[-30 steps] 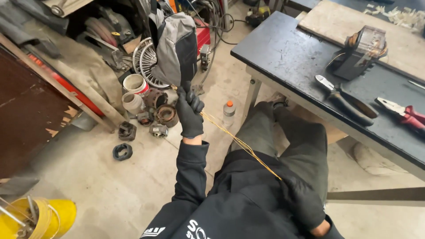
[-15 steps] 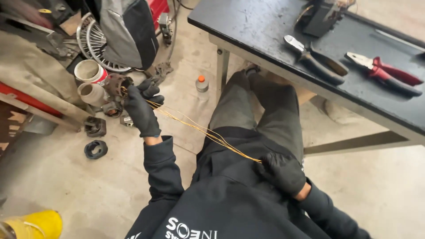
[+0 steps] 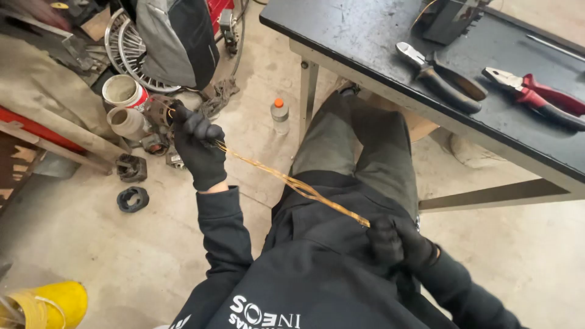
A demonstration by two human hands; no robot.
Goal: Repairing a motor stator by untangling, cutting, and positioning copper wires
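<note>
A thin, kinked bundle of copper wire [image 3: 292, 183] is stretched taut above the lap, gripped at one end by the black-gloved left hand [image 3: 198, 143], fist closed beside a rusty motor core [image 3: 159, 111], and pinched at the other by the gloved right hand [image 3: 396, 240].

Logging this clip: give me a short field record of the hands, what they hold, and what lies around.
Left hand: black glove, raised, pinching one end of the copper wire
Right hand: black glove, at the lap, gripping the other end
Wire: thin strands stretched taut between both hands
Table: dark top with black pliers and red pliers
Floor: small bottle with orange cap, two cans, yellow container
</note>
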